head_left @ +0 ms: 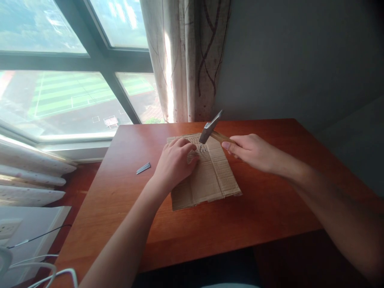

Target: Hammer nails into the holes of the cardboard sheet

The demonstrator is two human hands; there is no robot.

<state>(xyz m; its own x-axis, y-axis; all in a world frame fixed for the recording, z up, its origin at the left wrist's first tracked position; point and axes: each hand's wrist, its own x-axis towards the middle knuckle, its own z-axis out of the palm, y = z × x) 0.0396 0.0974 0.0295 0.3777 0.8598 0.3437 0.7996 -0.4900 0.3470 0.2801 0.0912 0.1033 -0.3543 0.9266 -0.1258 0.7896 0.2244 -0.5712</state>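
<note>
Hammer over cardboard at the centre of the frame

We see the right hand point(255, 152) closed tightly around the wooden handle of a hammer point(211, 127), whose metal head hangs tilted just above a thin nail point(200, 148) standing in the cardboard point(210, 180). The left hand point(175, 162) rests on the cardboard with its fingers curled together beside that nail; we cannot tell whether they pinch it. A few spare nails point(143, 168) lie left of centre on the desk point(270, 208), and a curtain point(186, 60) hangs at the top.
</note>
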